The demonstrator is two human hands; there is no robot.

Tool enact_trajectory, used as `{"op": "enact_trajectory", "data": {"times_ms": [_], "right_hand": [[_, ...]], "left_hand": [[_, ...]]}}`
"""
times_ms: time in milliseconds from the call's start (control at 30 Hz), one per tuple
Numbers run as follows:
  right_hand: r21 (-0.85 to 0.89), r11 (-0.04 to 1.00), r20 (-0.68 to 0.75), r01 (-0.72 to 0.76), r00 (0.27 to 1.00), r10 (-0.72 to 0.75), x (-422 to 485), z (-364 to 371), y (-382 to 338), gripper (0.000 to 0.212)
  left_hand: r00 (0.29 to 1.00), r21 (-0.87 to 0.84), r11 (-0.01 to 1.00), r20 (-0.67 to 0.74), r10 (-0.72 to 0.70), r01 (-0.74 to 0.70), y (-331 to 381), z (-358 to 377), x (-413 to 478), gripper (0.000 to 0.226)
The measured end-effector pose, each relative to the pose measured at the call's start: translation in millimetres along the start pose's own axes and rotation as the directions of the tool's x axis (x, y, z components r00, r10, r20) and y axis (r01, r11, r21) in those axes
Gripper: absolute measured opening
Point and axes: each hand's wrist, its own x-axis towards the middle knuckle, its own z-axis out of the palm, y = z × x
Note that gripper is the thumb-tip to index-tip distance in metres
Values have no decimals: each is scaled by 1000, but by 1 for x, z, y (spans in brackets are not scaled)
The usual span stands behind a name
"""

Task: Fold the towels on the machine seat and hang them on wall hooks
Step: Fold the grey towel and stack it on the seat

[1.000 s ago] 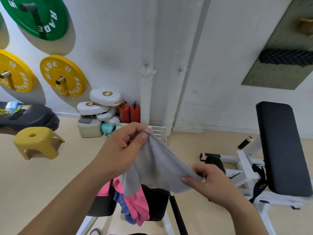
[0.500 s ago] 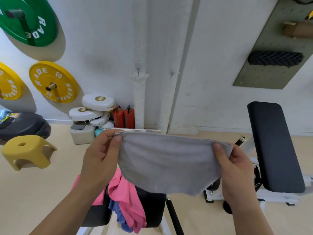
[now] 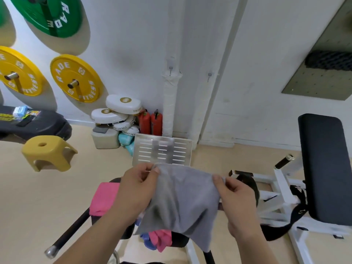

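A person stands over the machine seat [image 3: 178, 241] in a gym corner, holding a grey towel [image 3: 182, 202] up by its top edge. The left hand [image 3: 137, 187] pinches one upper corner between thumb and fingers, and the right hand [image 3: 236, 199] pinches the other, so the cloth sags between them and hangs down over the seat. A pink towel [image 3: 103, 199] lies on the seat just left of the left wrist, and a blue towel [image 3: 146, 242] is bunched with more pink cloth under the grey towel's lower edge. On the white wall beyond, two small wall hooks [image 3: 170, 68] sit side by side above a wrapped pipe [image 3: 169, 103], both bare. Two red fire extinguishers [image 3: 150, 121] stand at the pipe's foot, beside a slotted metal plate [image 3: 162, 151] leaning near the wall. A yellow stool [image 3: 47, 151] stands on the floor to the left, under yellow weight plates [image 3: 76, 79] mounted on the wall.
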Motion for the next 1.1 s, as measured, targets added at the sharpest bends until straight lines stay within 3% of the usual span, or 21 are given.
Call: {"op": "enact_trajectory", "data": {"times_ms": [167, 300, 433, 633, 733, 800, 867, 933, 1000, 1033, 1100], "right_hand": [[-75, 993, 156, 89, 985, -76, -25, 66, -3, 26], [-78, 992, 198, 96, 977, -79, -30, 92, -2, 27], [-112, 990, 296, 84, 954, -48, -33, 110, -6, 32], [107, 993, 393, -47, 919, 1, -36, 143, -31, 30], [28, 997, 324, 71, 943, -76, -28, 154, -44, 22], [-35, 983, 159, 181, 972, -174, -18, 162, -52, 21], [-129, 968, 86, 214, 975, -204, -4, 167, -61, 44], [-115, 986, 249, 123, 964, -92, 11, 169, -76, 70], [14, 999, 470, 42, 882, -44, 20, 173, -88, 57], [83, 996, 511, 24, 857, -63, 21, 177, -94, 48], [179, 984, 465, 26, 878, -108, 20, 186, -106, 36]], "left_hand": [[983, -23, 995, 157, 97, -95, 1, 24, -30, 26], [996, -49, 998, 75, 52, -48, -12, 13, -24, 29], [996, -27, 1000, 90, 18, -16, -20, -1, -19, 32], [998, -107, 994, 61, 28, -22, -19, -41, 4, 41], [994, -128, 990, 79, 72, -61, -12, -73, 25, 38], [983, -129, 987, 145, 115, -97, -1, -96, 39, 34], [968, -186, 974, 188, 166, -131, 10, -121, 55, 29], [951, -318, 943, 252, 181, -96, 23, -144, 72, 25], [925, -384, 923, 335, 181, -41, 35, -164, 86, 21], [914, -391, 920, 360, 187, -34, 39, -171, 94, 21], [915, -345, 934, 343, 212, -88, 44, -181, 110, 22]]}}
